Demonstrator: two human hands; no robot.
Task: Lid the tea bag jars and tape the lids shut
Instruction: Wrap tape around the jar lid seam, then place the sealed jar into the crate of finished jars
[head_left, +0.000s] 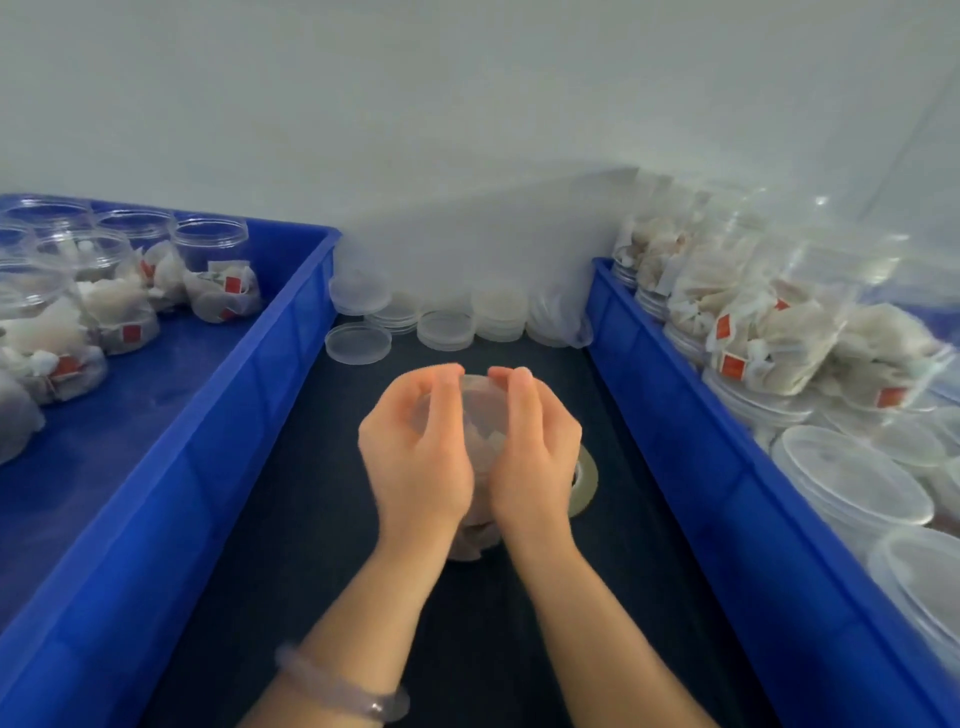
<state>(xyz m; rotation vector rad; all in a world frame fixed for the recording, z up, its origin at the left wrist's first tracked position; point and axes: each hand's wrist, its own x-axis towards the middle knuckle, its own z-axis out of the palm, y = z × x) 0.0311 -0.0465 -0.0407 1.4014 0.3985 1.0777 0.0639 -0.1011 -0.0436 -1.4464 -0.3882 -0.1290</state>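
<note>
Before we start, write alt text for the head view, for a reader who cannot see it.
The left hand and right hand grip a jar of tea bags on a dark mat. Open jars sit in the blue left tray, lidded jars in the blue right tray; spare lids and a tape roll lie nearby.

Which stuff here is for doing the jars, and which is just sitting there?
For the job: jar held by left hand and right hand; tape roll; loose lids; open jars.
Just sitting: lidded jars; blue bins; bracelet.
</note>
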